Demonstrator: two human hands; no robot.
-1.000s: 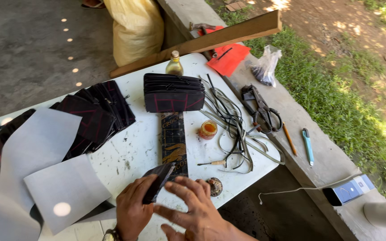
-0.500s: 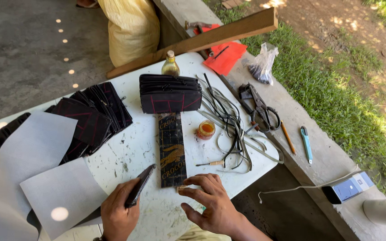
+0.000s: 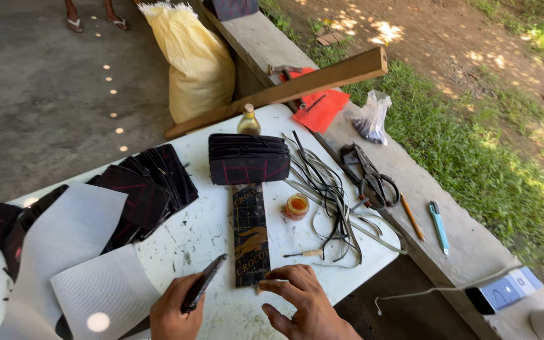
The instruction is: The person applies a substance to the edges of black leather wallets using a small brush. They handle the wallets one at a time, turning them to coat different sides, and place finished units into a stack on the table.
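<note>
around your hands the white desk (image 3: 190, 242) is crowded: a stack of dark pieces (image 3: 249, 158) at 12 o'clock, a small amber jar (image 3: 296, 206) and a tangle of black strips (image 3: 328, 201) at 1 o'clock, fanned dark pieces (image 3: 149, 189) and white sheets (image 3: 70, 252) at 10 o'clock. your left hand (image 3: 174, 311) is curled shut around a thin dark strip (image 3: 204, 288) that slants up toward 1 o'clock. your right hand (image 3: 303, 305) lies open, fingers spread, fingertips touching the bottom end of the long dark patterned strip (image 3: 250, 236) lying flat at 12 o'clock.
</note>
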